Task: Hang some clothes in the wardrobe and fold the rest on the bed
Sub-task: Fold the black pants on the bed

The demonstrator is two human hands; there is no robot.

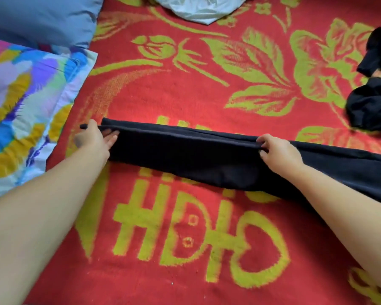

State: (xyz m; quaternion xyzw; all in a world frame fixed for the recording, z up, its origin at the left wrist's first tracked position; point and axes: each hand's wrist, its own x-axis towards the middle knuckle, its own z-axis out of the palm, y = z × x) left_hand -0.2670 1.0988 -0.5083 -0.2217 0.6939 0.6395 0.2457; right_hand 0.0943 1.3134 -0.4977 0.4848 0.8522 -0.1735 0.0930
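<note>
One red blanket [185,102] with yellow-green flowers and lettering covers the bed across nearly the whole view. On it, a long dark garment [185,157] lies folded lengthwise into a narrow band, running from the left of the middle away to the right edge, with both hands set on its far fold. At the far left sit two pillows, a plain blue pillow [40,16] behind a pillow with bright multicoloured patches [24,102]. A crumpled black garment [374,89] lies at the right edge, well apart from the folded one, and a white cloth [200,7] is bunched at the far edge. The left hand [95,139] grips the band's left end, thumb over the fold and fingers tucked against the cloth. The right hand [277,153] pinches the far fold further right, fingers curled round its edge.
</note>
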